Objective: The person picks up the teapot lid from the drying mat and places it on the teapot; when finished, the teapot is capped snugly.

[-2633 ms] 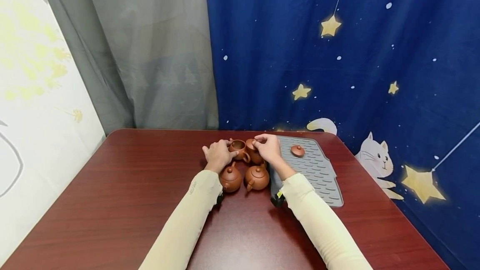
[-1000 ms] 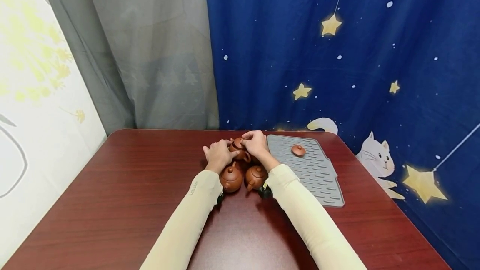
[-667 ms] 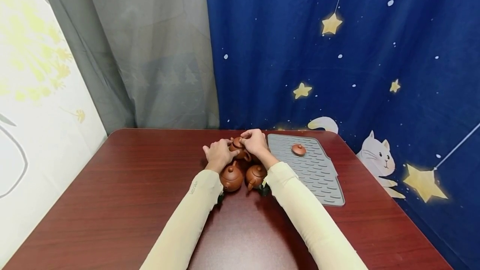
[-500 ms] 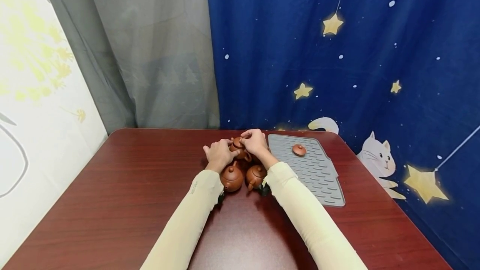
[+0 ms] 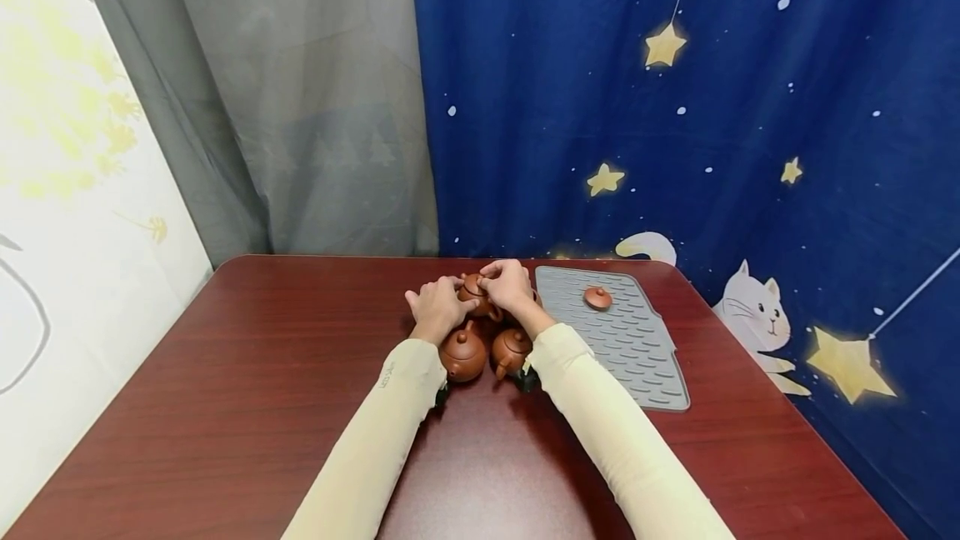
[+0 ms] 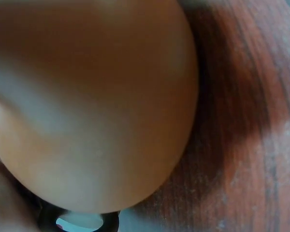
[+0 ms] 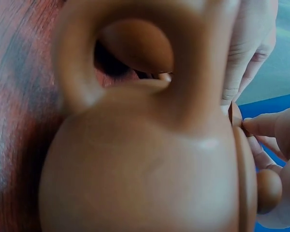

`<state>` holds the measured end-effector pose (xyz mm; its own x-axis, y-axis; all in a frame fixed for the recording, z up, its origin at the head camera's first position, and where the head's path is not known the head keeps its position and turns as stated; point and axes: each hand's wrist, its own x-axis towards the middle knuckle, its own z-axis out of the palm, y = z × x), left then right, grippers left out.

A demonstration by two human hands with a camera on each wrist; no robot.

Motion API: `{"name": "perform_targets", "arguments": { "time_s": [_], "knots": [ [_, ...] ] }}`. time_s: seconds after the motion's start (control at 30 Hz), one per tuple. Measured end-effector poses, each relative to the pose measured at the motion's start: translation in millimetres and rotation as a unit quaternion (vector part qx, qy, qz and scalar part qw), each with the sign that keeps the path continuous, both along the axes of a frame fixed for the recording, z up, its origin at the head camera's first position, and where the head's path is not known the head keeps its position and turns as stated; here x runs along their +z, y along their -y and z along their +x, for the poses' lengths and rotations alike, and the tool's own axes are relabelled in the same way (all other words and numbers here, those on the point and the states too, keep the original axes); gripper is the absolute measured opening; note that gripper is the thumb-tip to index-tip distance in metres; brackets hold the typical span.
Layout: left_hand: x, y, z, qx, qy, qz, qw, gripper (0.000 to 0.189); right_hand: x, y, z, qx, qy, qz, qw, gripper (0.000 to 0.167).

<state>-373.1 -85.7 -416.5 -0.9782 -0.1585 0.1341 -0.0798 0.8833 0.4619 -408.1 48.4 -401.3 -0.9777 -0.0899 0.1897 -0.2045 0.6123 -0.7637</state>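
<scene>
In the head view, my left hand [image 5: 437, 307] grips the back-left brown clay teapot [image 5: 474, 307] from its left side, thumb near and fingers behind. My right hand [image 5: 510, 286] pinches the knob of the lid [image 5: 472, 283], which sits over that pot's opening. In front stand two lidded teapots, the front-left teapot [image 5: 462, 357] and the front-right teapot [image 5: 512, 352]. Another pot behind the right hand is mostly hidden. A rounded teapot body [image 6: 96, 111] fills the left wrist view. Close up in the right wrist view is a teapot body [image 7: 140, 169] with its loop handle.
A grey ridged mat [image 5: 622, 348] lies to the right, with a loose clay lid [image 5: 597, 298] on it. The dark red wooden table [image 5: 300, 340] ends at a curtain [image 5: 525, 107] behind.
My right hand has moved left from the back-right pot to the back-left one, whose mouth was uncovered and now has a lid on it. My left hand has stayed at that teapot.
</scene>
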Motion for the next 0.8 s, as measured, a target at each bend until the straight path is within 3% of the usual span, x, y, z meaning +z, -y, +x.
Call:
{"name": "perform_targets", "arguments": {
  "time_s": [0.8],
  "knots": [
    [-0.8,1.5,-2.1,0.001,-0.003,0.014,0.9999,0.05,-2.5,1.4,-1.9,-0.002,-0.005,0.014,0.9999,0.009]
  ]
}}
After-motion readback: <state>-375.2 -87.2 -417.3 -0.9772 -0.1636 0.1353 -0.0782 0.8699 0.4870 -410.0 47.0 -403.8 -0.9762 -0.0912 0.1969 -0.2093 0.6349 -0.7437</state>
